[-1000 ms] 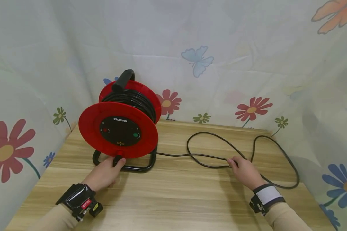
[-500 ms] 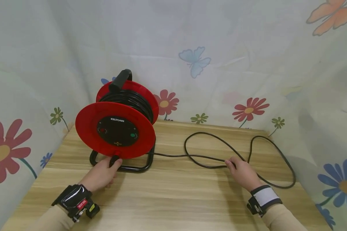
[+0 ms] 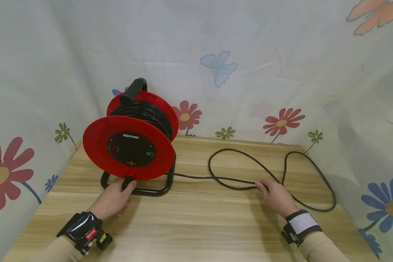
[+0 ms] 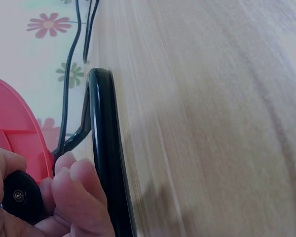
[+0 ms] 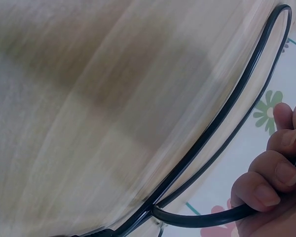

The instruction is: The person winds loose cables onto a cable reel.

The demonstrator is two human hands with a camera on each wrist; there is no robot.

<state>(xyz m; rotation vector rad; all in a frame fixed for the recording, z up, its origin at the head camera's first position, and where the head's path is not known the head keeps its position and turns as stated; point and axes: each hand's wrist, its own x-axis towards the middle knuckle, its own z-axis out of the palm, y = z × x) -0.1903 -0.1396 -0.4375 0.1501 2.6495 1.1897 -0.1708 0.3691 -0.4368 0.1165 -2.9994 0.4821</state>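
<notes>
A red cable reel point(image 3: 96, 143) with black cable wound between its two discs stands on a black tube frame point(image 3: 152, 191) at the left of the table. My left hand point(image 3: 112, 198) grips the small black crank knob point(image 4: 20, 195) at the bottom of the front disc. From the reel a black cable point(image 3: 196, 177) runs right to my right hand point(image 3: 278, 196), which pinches it between thumb and fingers. In the right wrist view my curled fingers point(image 5: 274, 170) wrap the cable, and a loop of it lies beyond them.
Loose loops of the cable lie on the wooden table point(image 3: 196, 222) behind and to the right of my right hand. A black carry handle point(image 3: 133, 91) tops the reel. A white curtain point(image 3: 170, 43) with flowers and butterflies stands behind the table and at both sides.
The whole head view has shifted slightly, so things sit a little further left. Both hands keep their holds on the knob and the cable; the reel shows no clear turn.
</notes>
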